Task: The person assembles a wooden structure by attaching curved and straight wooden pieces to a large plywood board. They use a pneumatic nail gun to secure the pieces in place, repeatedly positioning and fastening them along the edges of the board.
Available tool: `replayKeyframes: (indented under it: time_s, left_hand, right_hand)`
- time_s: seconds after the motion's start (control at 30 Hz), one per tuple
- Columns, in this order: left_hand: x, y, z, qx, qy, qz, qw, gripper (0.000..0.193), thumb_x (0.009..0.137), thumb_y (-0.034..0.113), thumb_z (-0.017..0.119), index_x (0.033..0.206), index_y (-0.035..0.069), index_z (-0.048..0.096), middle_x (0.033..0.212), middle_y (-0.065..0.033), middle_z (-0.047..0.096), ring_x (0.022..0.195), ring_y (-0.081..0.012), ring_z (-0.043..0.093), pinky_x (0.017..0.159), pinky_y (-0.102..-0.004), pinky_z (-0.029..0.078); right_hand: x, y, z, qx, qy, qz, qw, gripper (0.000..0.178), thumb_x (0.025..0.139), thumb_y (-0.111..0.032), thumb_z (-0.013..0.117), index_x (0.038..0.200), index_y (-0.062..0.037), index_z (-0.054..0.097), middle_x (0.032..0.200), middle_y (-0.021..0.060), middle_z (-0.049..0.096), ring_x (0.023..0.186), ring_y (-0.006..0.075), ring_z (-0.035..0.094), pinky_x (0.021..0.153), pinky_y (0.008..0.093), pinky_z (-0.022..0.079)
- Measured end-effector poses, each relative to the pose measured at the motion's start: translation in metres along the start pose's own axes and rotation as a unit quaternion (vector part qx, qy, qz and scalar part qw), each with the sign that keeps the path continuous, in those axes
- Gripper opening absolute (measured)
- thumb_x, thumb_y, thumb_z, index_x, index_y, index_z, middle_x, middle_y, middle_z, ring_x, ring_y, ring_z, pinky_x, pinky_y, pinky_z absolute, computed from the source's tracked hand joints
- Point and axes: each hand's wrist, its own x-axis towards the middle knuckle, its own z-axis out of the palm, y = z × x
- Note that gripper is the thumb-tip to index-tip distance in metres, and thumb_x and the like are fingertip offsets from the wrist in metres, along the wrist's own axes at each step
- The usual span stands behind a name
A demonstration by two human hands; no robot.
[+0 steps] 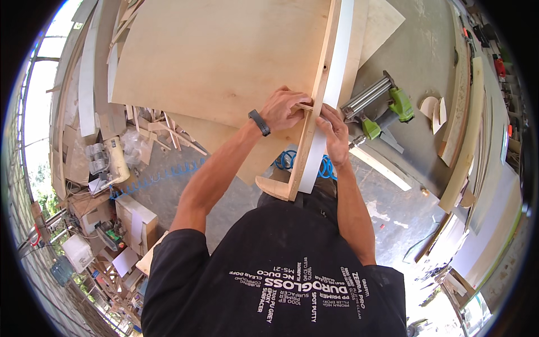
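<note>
A long, narrow wooden board (314, 121) with a white strip (337, 62) along its right side runs away from my body. At its near end is a short wooden piece with a rounded edge (273, 187). On the board's left side my left hand (283, 109), with a dark wristband, pinches a small thin wood piece (304, 106) against it. From the right, my right hand (335, 135) grips the board opposite, its fingertips partly hidden. Beyond my left hand lies a large plywood sheet (219, 56).
A green and silver nail gun (400, 105) lies right of my right hand. A blue coiled hose (160, 178) crosses the floor on the left and passes beneath the board. Wood offcuts (174, 132) lie at left; long planks (469, 135) line the right.
</note>
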Motion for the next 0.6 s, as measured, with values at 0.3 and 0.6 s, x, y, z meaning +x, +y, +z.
replayKeyframes:
  time_s: [0.3,0.6]
  left_hand:
    - [0.002,0.001,-0.005,-0.06,-0.001,-0.006,0.998,0.046,0.076,0.037,0.084,0.106,0.006,0.069,0.097,-0.0076,0.077,0.09,-0.0293,0.072,0.091,-0.0417,0.046]
    - [0.006,0.015,-0.008,0.011,0.001,-0.035,0.999,0.063,0.067,0.064,0.087,0.095,0.01,0.072,0.094,-0.0075,0.076,0.088,-0.026,0.072,0.093,-0.04,0.044]
  right_hand:
    - [0.002,-0.009,0.0,0.023,-0.004,0.027,0.999,0.044,0.097,-0.016,0.068,0.137,0.0005,0.068,0.143,0.0177,0.062,0.135,0.0266,0.057,0.112,0.0379,0.044]
    - [0.008,-0.009,-0.003,0.137,-0.012,0.109,0.985,0.043,0.092,-0.011,0.07,0.131,0.0061,0.071,0.143,0.0186,0.062,0.135,0.0269,0.057,0.115,0.0381,0.042]
